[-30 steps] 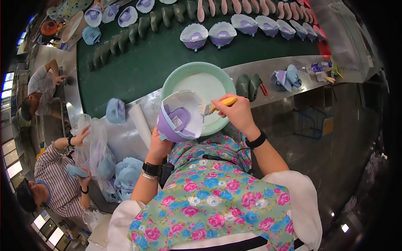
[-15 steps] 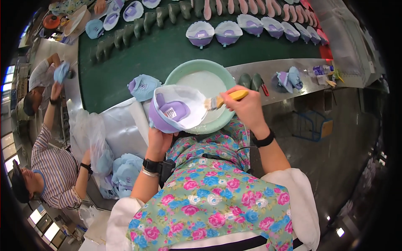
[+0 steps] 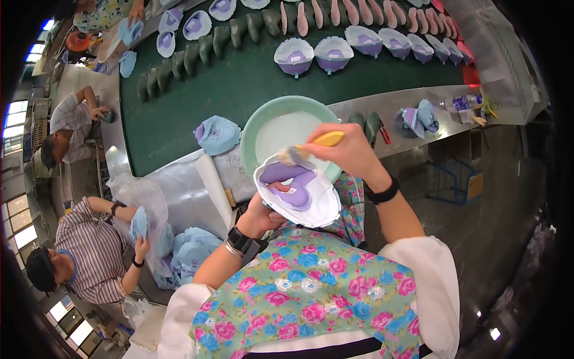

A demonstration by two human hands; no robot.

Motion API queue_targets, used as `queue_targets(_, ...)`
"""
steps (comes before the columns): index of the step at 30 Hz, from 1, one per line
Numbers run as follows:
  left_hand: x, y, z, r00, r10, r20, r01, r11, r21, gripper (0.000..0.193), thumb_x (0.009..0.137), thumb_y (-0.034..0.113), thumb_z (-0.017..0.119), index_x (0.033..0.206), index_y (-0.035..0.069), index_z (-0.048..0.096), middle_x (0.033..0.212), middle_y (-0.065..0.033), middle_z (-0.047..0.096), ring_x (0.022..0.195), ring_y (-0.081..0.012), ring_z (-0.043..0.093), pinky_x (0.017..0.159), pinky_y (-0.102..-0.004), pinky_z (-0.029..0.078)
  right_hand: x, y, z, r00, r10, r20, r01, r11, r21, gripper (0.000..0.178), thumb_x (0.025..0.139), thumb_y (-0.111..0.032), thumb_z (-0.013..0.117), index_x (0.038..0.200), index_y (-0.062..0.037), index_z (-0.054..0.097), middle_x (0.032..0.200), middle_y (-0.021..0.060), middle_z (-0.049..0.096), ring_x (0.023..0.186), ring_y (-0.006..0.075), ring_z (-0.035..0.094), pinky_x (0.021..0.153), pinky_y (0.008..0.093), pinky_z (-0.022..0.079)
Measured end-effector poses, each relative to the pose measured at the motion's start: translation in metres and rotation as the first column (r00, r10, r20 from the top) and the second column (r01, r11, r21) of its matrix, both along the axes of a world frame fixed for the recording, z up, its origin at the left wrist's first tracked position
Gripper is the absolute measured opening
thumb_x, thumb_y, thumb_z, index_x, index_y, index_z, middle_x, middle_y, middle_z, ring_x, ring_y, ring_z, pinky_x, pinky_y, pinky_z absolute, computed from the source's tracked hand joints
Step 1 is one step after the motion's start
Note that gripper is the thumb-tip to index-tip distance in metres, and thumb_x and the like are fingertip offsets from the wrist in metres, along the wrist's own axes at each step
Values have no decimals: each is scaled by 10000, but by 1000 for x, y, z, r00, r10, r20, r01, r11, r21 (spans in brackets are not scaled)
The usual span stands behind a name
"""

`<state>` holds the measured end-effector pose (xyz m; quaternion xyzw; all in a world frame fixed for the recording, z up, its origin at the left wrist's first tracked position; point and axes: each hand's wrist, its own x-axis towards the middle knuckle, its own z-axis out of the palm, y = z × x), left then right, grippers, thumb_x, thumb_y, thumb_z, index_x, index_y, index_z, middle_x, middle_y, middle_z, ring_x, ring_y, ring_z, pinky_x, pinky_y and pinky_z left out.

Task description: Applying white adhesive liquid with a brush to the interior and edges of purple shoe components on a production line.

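My left hand (image 3: 260, 216) grips a shoe upper (image 3: 324, 196) from its left side, white around the inner rim with a purple lining. Its thumb reaches into the opening, and the inside of the upper faces up. In my right hand (image 3: 353, 154) is a paintbrush (image 3: 328, 139) with a yellow handle. The bristles are at the far edge of the upper and appear to touch it; they are slightly blurred. Just beyond, a pale green basin (image 3: 249, 133) holds white liquid, with the upper overlapping its near side. A blue upper (image 3: 219, 135) lies left of the basin.
On the green conveyor belt (image 3: 179, 107) stand rows of purple-white uppers (image 3: 333, 55), dark green shoe lasts (image 3: 221, 37) and pink insole-shaped pieces (image 3: 366, 12). A red-handled tool (image 3: 384, 134) lies right of the basin. Co-workers (image 3: 98, 251) sit at left, near piled blue uppers (image 3: 192, 248).
The upper has moved right and nearer to me and has turned, its opening now facing up. The brush has shifted left to the upper's far edge. A co-worker at left now holds a blue piece.
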<state>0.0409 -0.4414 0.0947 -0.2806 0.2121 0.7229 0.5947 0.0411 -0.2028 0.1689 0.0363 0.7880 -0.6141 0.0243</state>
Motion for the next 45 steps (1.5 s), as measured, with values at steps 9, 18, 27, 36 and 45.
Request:
queue_targets(9, -142, -22, -54, 813, 149, -562, -254, 961, -112, 198, 933, 166, 502, 1097, 88, 581, 1047, -43, 607, 887, -170, 591, 749, -316, 513, 56, 53, 0, 746, -551, 375, 635, 758, -149, 177, 853, -122, 651, 726, -15, 589, 598, 27, 599, 473, 51, 529, 414, 183, 383)
queue_targets(18, -293, 47, -168, 695, 264, -669, -478, 865, -154, 488, 893, -28, 451, 1346, 87, 311, 1192, -133, 531, 1041, -303, 583, 902, -394, 501, 46, 53, -35, 671, -519, 530, 647, 758, -76, 176, 844, -112, 655, 733, 5, 586, 622, 57, 606, 475, 73, 541, 418, 191, 396)
queue_targets(27, -232, -111, -164, 50, -999, -5, -614, -26, -789, 775, 716, 312, 756, 1349, 61, 385, 1277, -216, 475, 1119, -391, 512, 965, -462, 405, 0, 25, -48, 869, -442, 221, 473, 874, -112, 257, 936, -116, 519, 716, 15, 544, 792, 48, 598, 681, 74, 535, 624, 219, 435)
queue_targets(36, -232, -198, -182, 791, 216, -573, -435, 856, -278, 369, 918, 381, 499, 1108, 67, 543, 975, -76, 615, 840, -236, 598, 700, -346, 488, -36, -47, -29, 997, -68, -24, 70, 990, 123, 92, 891, -44, 555, 967, -10, 594, 927, 100, 598, 805, 180, 571, 654, 261, 454)
queue_targets(45, -79, -99, 8, 917, 387, -95, -366, 913, 182, 480, 941, 442, 394, 1312, 147, 470, 1308, -90, 509, 1172, -279, 499, 947, -555, 403, -59, -158, 12, 852, 424, -307, -116, 725, 679, 292, 656, -23, 630, 943, -77, 618, 1157, 40, 582, 1006, 245, 568, 680, 321, 540)
